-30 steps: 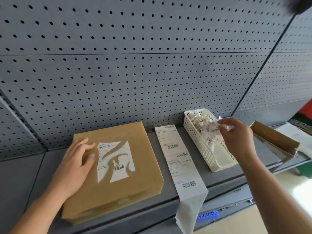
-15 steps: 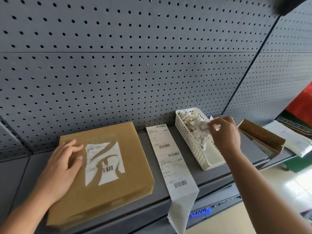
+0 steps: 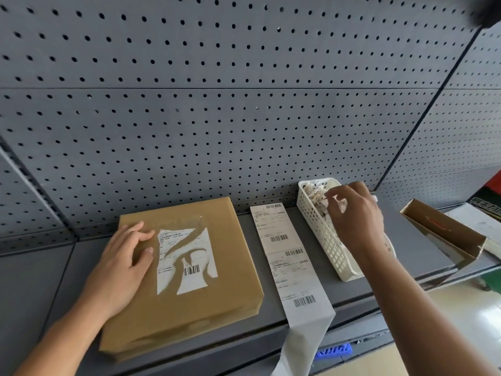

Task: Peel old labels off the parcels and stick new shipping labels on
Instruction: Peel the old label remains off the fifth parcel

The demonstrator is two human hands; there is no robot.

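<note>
Parcel (image 3: 233, 270), one flat brown carton, lay on the grey shelf (image 3: 417, 240) at the left, its near corner reaching the shelf's front edge. On its top sat one old label (image 3: 189, 256), torn, with white patches and a single barcode left on the cardboard. The left hand (image 3: 122, 267) rested flat on the parcel's left half. Its fingers were straight and close together, holding nothing, and the thumb and fingertips touched the torn label's left edge. One strip of new labels (image 3: 287, 261) lay just beside the parcel on its right, apart from both hands. It ran from the pegboard (image 3: 217, 104) to the shelf front, where its blank end hung over the edge, and four barcodes showed along it. Right of the strip stood one white basket (image 3: 325, 240) with a heap of paper scraps (image 3: 314, 196) at its far end. The right hand (image 3: 355, 218) hovered over that basket, well away from the parcel. Its fingers were curled downward, with the thumb and forefinger pinching one small white scrap (image 3: 342, 206) just above the heap. Farther right, one open brown box (image 3: 444, 232) lay tilted at the shelf's end.
</note>
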